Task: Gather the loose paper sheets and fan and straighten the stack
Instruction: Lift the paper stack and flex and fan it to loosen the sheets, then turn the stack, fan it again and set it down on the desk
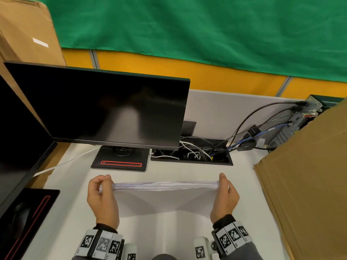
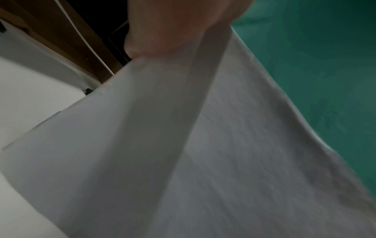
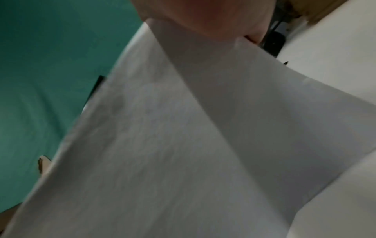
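Note:
A stack of white paper sheets (image 1: 165, 196) stands on edge above the white desk (image 1: 240, 184), its top edge slightly fanned and uneven. My left hand (image 1: 102, 192) grips the stack's left end, fingers curled over the sheets. My right hand (image 1: 224, 192) grips the right end, thumb on the near face. In the left wrist view the paper (image 2: 203, 145) fills the frame under my left hand (image 2: 168, 32). In the right wrist view the sheets (image 3: 183, 145) hang below my right hand (image 3: 203, 16). The fingers behind the stack are hidden.
A black monitor (image 1: 105, 106) on its stand (image 1: 120, 158) sits just behind the stack. A second monitor (image 1: 16, 147) is at the left. A cable tray (image 1: 191, 154) lies behind, and a cardboard box (image 1: 308, 175) stands close on the right.

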